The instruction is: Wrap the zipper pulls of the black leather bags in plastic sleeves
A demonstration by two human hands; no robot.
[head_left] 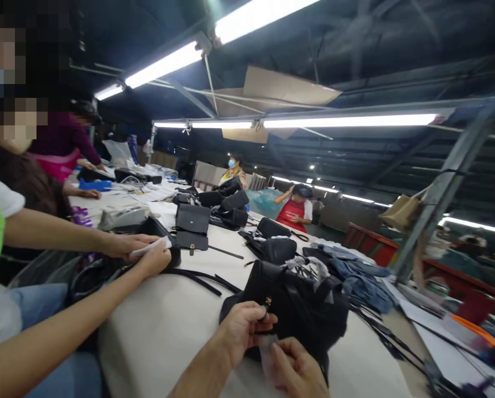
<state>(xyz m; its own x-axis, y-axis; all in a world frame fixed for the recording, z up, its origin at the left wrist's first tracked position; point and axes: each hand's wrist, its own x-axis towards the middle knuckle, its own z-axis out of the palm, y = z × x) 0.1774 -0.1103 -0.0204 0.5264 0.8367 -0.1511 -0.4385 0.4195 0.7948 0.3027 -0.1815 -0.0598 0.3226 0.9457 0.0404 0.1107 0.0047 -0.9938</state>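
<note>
Two of my hands at near edge of feed. Left hand (243,331) clamped on black bag (301,315), pinching its edge just by a brass fitting (267,302). Right hand (297,369) closed on clear plastic sheet (267,359), close beside left. Bag sits on white surface (160,342), right of ctr, loose black straps (197,279) to its left, blue fabric (355,276) to its far right. More black bags (193,218) further along. Co-worker's hands (147,251) at left hold white tag (150,246) by another bag (158,232).
</note>
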